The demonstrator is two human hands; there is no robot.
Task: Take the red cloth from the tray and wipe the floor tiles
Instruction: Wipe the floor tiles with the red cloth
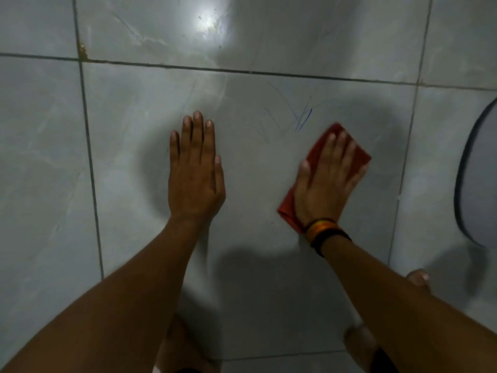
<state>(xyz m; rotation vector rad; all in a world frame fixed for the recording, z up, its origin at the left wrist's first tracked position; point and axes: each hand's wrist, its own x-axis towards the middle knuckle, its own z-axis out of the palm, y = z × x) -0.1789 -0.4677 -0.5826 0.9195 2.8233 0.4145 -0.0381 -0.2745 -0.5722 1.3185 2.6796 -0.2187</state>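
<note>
My right hand (326, 181) lies flat on the red cloth (359, 154), pressing it onto a grey floor tile (255, 162). The cloth pokes out past my fingertips and beside my wrist. Blue pen scribbles (302, 119) mark the tile just beyond the cloth's far corner. My left hand (195, 170) rests palm down on the same tile, fingers together, holding nothing. At the right edge, the rounded rim of a grey tray (476, 179) is partly in view.
Dark grout lines (242, 71) split the glossy tiles, with a brown stain (83, 51) at one joint. A lamp's glare (209, 22) shines on the far tile. My knees and a toe (418, 277) show near the bottom.
</note>
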